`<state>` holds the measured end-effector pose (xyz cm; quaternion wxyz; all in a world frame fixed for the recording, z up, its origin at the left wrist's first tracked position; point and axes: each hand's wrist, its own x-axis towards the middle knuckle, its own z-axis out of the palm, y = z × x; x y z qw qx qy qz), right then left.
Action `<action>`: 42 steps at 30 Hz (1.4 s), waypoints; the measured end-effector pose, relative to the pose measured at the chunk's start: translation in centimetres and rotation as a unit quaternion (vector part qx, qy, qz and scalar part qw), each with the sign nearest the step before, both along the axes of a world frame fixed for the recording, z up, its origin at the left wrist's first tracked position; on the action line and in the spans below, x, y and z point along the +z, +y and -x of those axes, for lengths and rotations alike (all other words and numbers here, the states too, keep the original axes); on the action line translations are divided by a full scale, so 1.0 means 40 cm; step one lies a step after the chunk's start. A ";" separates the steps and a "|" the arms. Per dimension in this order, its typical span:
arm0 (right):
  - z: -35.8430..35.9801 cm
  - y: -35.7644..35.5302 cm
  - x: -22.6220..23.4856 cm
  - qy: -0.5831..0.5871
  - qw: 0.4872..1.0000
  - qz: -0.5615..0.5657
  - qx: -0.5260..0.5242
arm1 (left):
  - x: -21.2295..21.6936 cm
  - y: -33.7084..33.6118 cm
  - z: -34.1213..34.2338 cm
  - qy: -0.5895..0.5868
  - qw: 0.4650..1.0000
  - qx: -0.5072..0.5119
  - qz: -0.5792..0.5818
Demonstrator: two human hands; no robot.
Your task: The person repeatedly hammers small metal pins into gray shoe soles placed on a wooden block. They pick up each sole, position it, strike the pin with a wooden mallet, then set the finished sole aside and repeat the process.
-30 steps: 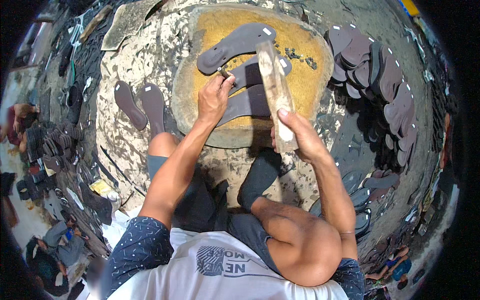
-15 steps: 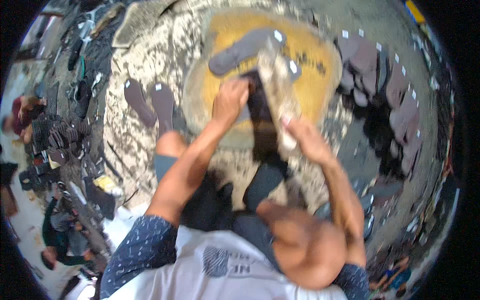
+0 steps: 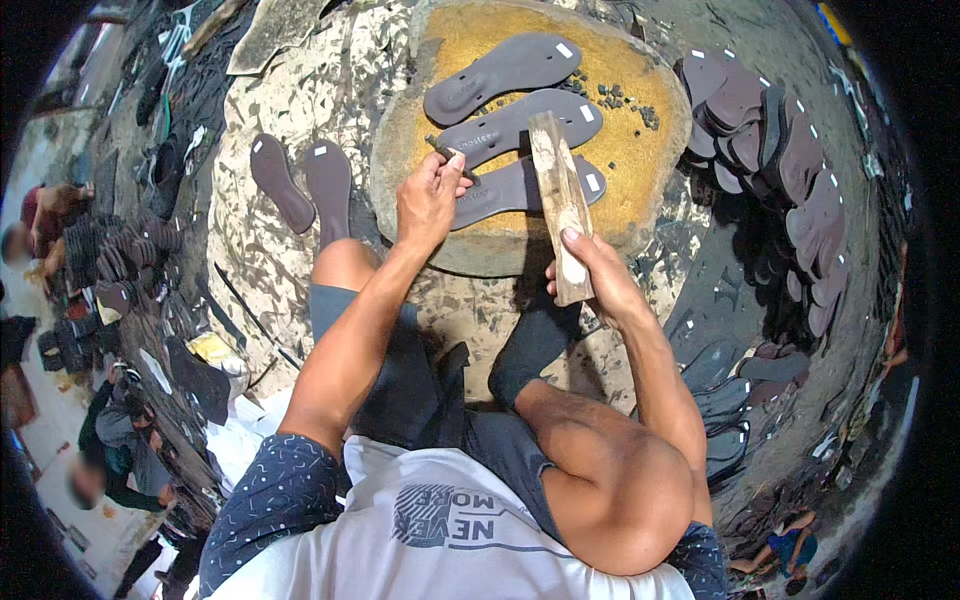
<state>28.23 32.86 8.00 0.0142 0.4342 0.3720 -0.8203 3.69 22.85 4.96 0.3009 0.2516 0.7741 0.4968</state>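
Observation:
Three dark grey sandal soles lie across a yellow-topped slab: a far one (image 3: 505,72), a middle one (image 3: 520,122) and a near one (image 3: 505,192). Between finger and thumb, my left hand (image 3: 424,208) pinches a short dark rod-like punch (image 3: 441,148) over the heel ends of the middle and near soles. Whether its lower end touches a sole, I cannot tell. My right hand (image 3: 606,275) is closed round the near end of a worn wooden stick (image 3: 560,195). The stick slants above the front parts of the middle and near soles, partly covering them.
The slab (image 3: 640,200) carries small black offcuts (image 3: 632,106) at its right. Two soles, one (image 3: 281,187) beside another (image 3: 328,190), lie on the spotted sheet to the left. Stacked soles (image 3: 800,150) stand at the right. Other people (image 3: 125,450) sit at the far left.
The stick, upright and blurred near my left hand before, now slants lower with its far end tipped right. My left hand has shifted slightly nearer and left, uncovering the middle and near soles.

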 end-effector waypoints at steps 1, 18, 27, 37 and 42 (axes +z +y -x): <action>-0.004 0.000 0.005 -0.004 1.000 -0.002 0.003 | -0.001 0.001 -0.002 -0.002 1.000 -0.001 0.009; 0.090 0.116 0.512 0.136 0.894 -0.417 -0.094 | -0.018 -0.013 0.009 0.247 0.965 -0.087 0.008; 0.045 -0.011 0.138 -0.015 0.970 -0.160 0.184 | -0.061 -0.037 0.000 0.346 0.924 -0.160 -0.040; -0.043 -0.078 -0.008 -0.009 1.000 -0.015 0.003 | 0.006 -0.044 -0.058 0.000 0.999 -0.027 -0.041; -0.045 -0.083 -0.015 -0.011 1.000 0.006 0.002 | 0.003 -0.047 -0.063 0.031 0.999 -0.037 -0.013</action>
